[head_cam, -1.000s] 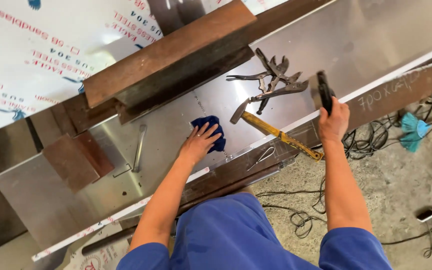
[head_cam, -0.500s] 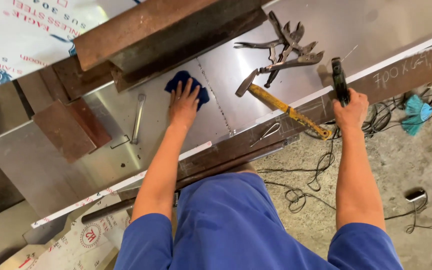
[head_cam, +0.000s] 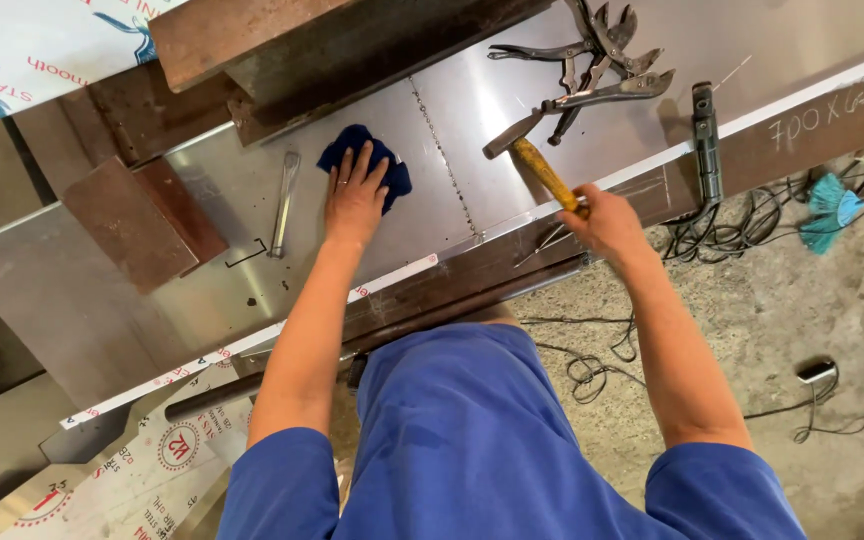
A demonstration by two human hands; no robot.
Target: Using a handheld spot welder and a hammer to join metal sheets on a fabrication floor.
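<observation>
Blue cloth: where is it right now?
Head view: the blue cloth lies on the steel sheet under the left hand, left of the weld seam, right of a small wrench.

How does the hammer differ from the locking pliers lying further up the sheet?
The hammer has a yellow wooden handle; the locking pliers are all bare metal. The hammer is gripped by the right hand; the pliers lie untouched in a heap. The hammer is one straight tool; the pliers are several jawed ones. Both rest on the stainless sheet.
</observation>
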